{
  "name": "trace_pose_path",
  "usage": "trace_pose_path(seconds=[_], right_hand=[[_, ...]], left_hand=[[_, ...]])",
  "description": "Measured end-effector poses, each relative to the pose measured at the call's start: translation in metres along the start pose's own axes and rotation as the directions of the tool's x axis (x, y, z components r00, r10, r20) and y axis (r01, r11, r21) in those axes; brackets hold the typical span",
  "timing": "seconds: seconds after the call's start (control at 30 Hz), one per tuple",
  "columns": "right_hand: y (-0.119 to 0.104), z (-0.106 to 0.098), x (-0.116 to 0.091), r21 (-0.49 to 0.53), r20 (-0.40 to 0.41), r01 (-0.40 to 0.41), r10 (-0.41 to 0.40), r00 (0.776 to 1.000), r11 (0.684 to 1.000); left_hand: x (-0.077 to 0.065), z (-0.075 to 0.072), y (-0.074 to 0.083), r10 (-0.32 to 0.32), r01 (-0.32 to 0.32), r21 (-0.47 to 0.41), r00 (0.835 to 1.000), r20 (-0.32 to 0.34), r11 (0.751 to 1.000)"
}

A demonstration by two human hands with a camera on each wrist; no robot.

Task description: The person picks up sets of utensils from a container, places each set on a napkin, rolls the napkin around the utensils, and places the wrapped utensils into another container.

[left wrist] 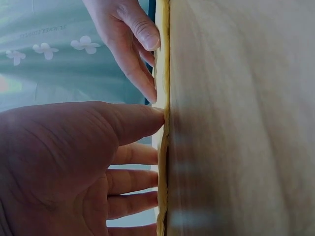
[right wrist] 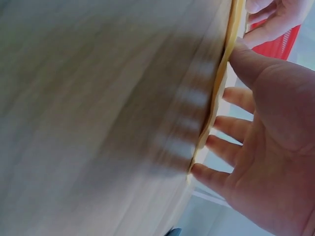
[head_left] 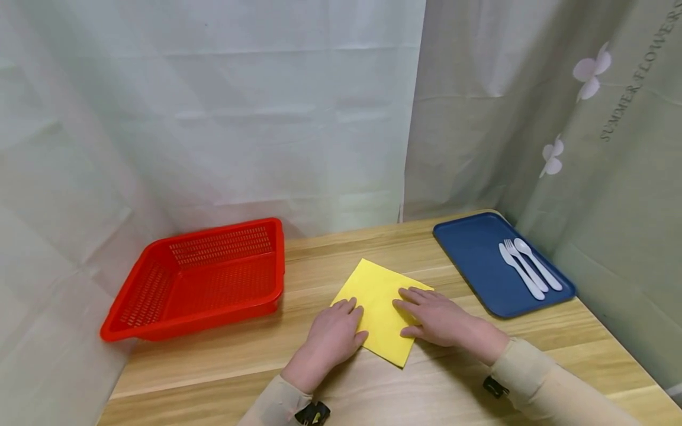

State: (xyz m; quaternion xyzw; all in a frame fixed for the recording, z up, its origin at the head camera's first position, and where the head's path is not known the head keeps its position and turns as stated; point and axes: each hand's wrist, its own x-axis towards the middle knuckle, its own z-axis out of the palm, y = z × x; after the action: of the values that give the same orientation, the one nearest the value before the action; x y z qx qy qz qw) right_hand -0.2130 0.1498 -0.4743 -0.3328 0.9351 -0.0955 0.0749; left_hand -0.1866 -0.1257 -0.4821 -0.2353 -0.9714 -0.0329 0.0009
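A folded yellow cloth (head_left: 380,302) lies flat on the wooden table, turned so that one corner points toward the front. My left hand (head_left: 334,331) rests with spread fingertips on its left edge. On the opposite side my right hand (head_left: 434,316) touches the cloth near its right corner, fingers spread. In the left wrist view the thumb and fingertips of the left hand (left wrist: 74,162) meet the cloth's layered edge (left wrist: 163,147). The right wrist view has the right hand (right wrist: 275,123) with its fingertips along the slightly wavy edge of the cloth (right wrist: 216,93).
A red plastic basket (head_left: 213,319) stands at the left of the table (head_left: 383,396). To the right is a blue tray (head_left: 469,248) bearing a white knife (head_left: 522,272), fork (head_left: 527,266) and spoon (head_left: 539,265). Pale curtains (head_left: 266,118) hang behind the table and at both sides.
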Motion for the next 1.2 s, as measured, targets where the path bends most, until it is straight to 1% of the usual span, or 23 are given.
trace_pose_path(seconds=[0.17,0.3,0.43,0.63,0.93,1.2], right_hand=[[0.006,0.002,-0.002,-0.027,-0.075,0.038,-0.04,0.996,0.999],[0.011,0.002,-0.004,-0.057,-0.14,0.042,-0.05,0.989,0.997],[0.015,-0.001,-0.007,-0.081,-0.192,0.025,-0.041,0.981,0.996],[0.021,-0.008,-0.013,-0.106,-0.235,0.003,-0.028,0.972,0.994],[0.033,-0.018,-0.024,-0.148,-0.339,-0.064,0.01,0.941,0.987],[0.045,-0.021,-0.031,-0.163,-0.373,-0.137,0.067,0.926,0.977]], left_hand=[[0.0,-0.002,0.0,0.003,-0.003,-0.003,1.0,0.009,1.0],[-0.001,-0.003,0.001,0.014,-0.014,0.004,1.0,0.004,1.0],[-0.001,-0.004,0.001,0.017,-0.017,0.007,1.0,0.001,1.0],[-0.002,-0.003,0.001,0.024,-0.024,0.029,1.0,-0.008,0.999],[-0.003,-0.001,0.002,0.029,-0.028,0.051,0.999,-0.024,0.998],[-0.003,0.0,0.002,0.029,-0.027,0.062,0.999,-0.029,0.998]])
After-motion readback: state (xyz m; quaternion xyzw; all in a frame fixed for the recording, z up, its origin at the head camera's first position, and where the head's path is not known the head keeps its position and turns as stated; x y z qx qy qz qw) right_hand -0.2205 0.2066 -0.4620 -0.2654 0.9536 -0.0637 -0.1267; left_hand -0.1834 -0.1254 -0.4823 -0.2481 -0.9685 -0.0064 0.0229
